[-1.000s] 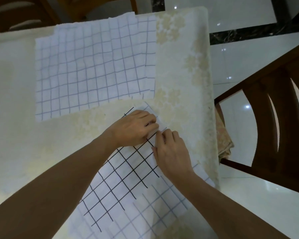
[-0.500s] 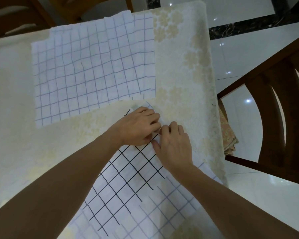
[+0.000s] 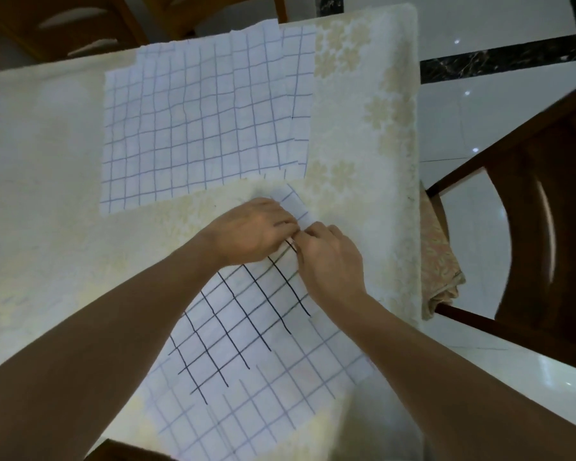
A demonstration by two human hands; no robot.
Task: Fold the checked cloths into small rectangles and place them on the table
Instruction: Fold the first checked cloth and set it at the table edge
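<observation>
A white cloth with dark check lines point(image 3: 246, 331) lies slantwise on the near part of the table, partly folded over itself. Its far corner point(image 3: 291, 202) sticks out beyond my fingers. My left hand point(image 3: 251, 232) and my right hand point(image 3: 330, 261) meet at that far corner, fingers curled and pinching the cloth's edge between them. Farther back, a stack of white cloths with pale blue checks point(image 3: 200, 124) lies flat with its right edges stepped.
The table wears a cream cloth with a flower pattern point(image 3: 373, 134); its right edge is close to my right hand. A dark wooden chair point(image 3: 539, 234) stands to the right over a glossy white floor. More wooden chairs point(image 3: 64, 24) are behind the table.
Both hands stay at the cloth's far corner; the fingers have drawn closer together and bunched the edge. The camera has shifted slightly.
</observation>
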